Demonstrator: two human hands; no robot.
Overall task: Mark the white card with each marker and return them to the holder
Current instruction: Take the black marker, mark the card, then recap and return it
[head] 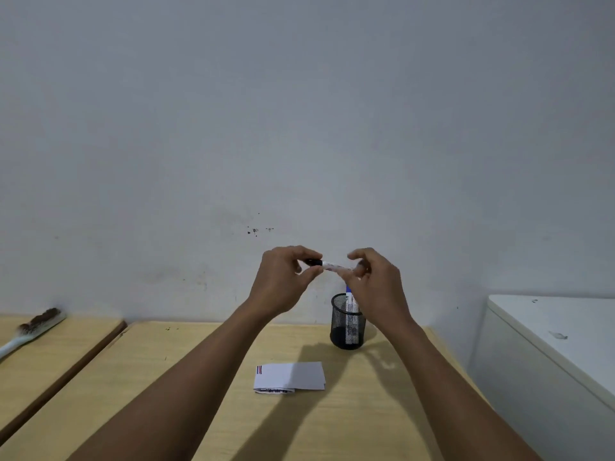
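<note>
Both hands hold one black-capped marker level in the air above the table. My left hand pinches its black cap end and my right hand grips the white barrel. Below the right hand stands a black mesh holder with other markers upright in it, one with a blue top. The white card lies flat on the wooden table nearer me, with short blue and red lines at its left top corner.
A wooden table runs under my arms, with a second table to its left carrying a white-handled brush. A white cabinet stands at the right. A plain wall is close behind.
</note>
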